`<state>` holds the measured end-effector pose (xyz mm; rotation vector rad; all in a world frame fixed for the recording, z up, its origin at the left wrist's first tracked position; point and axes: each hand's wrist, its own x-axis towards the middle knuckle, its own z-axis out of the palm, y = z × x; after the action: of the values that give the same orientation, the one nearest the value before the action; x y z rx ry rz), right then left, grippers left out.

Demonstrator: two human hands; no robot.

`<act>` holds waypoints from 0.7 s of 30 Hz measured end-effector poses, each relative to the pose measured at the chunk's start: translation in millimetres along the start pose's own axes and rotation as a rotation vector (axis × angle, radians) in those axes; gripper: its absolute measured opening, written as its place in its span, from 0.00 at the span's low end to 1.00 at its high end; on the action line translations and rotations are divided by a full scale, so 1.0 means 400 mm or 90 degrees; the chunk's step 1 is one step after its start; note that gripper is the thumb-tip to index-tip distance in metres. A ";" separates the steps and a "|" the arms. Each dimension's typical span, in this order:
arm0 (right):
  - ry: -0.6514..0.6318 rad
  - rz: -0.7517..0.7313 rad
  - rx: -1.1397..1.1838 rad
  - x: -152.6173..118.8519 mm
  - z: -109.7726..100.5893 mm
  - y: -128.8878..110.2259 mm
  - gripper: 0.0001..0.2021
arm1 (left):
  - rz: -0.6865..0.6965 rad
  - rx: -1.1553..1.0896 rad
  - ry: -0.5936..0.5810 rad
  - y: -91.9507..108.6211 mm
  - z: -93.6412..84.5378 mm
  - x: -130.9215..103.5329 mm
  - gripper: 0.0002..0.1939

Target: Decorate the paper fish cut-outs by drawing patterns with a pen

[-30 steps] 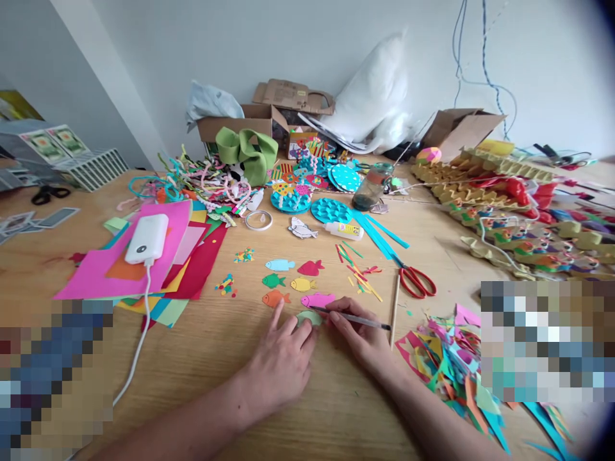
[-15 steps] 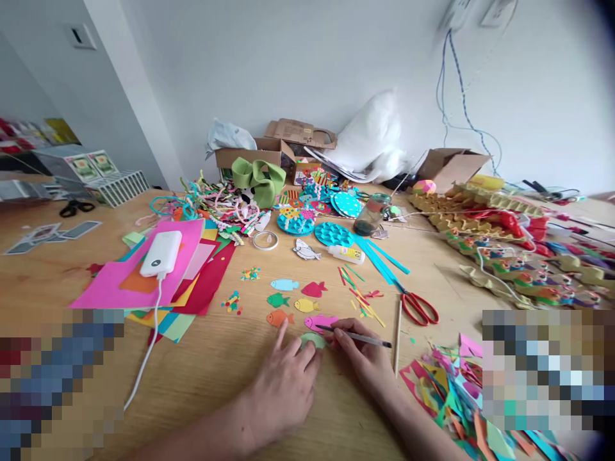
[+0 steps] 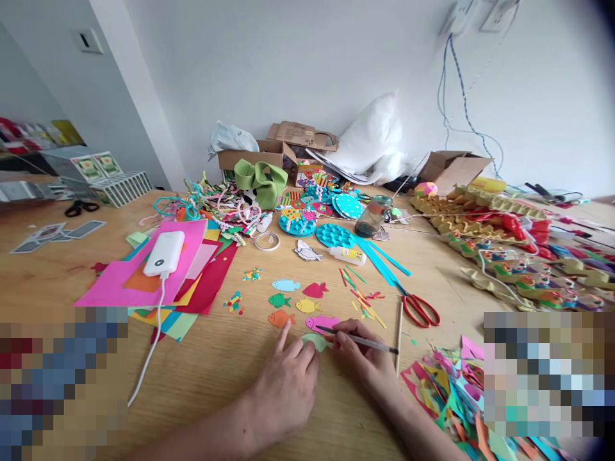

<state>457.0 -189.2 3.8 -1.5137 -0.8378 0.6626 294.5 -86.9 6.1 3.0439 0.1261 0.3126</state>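
A light green paper cutout (image 3: 314,341) lies in front of me, partly covered by my fingers. My left hand (image 3: 288,378) holds it down with bent fingers, while the index finger stretches toward the orange paper fish (image 3: 279,319). My right hand (image 3: 365,352) is closed around a slim pen (image 3: 372,344), its dark tip pointing left, just above the green cutout and near the pink paper fish (image 3: 321,323). Beyond are the yellow (image 3: 307,305), green (image 3: 278,300), red (image 3: 316,290) and light blue (image 3: 285,285) paper fish.
Red-handled scissors (image 3: 420,310) and a wooden stick (image 3: 399,336) lie right. Paper strips (image 3: 368,298), a glue bottle (image 3: 348,255) and confetti dots (image 3: 234,302) lie farther off. Left, a white power bank (image 3: 164,253) rests on coloured sheets (image 3: 110,282); paper scraps (image 3: 451,390) heap at right.
The pen's back end has tipped slightly downward and to the right in my right hand. My left hand stays almost where it was; the view has shifted a little.
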 end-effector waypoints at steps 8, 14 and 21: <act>-0.009 0.001 -0.036 0.002 0.002 0.000 0.17 | 0.008 0.007 0.018 -0.001 0.002 -0.002 0.15; -0.012 0.007 -0.013 -0.003 -0.003 0.005 0.15 | -0.020 0.004 0.032 0.004 -0.005 -0.002 0.13; -0.029 0.017 -0.006 0.000 -0.007 0.006 0.16 | -0.010 0.015 0.028 0.001 -0.004 0.002 0.10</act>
<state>459.4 -190.9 1.6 -1.5250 -0.8571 0.7154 295.1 -87.1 7.7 3.0585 0.1568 0.3802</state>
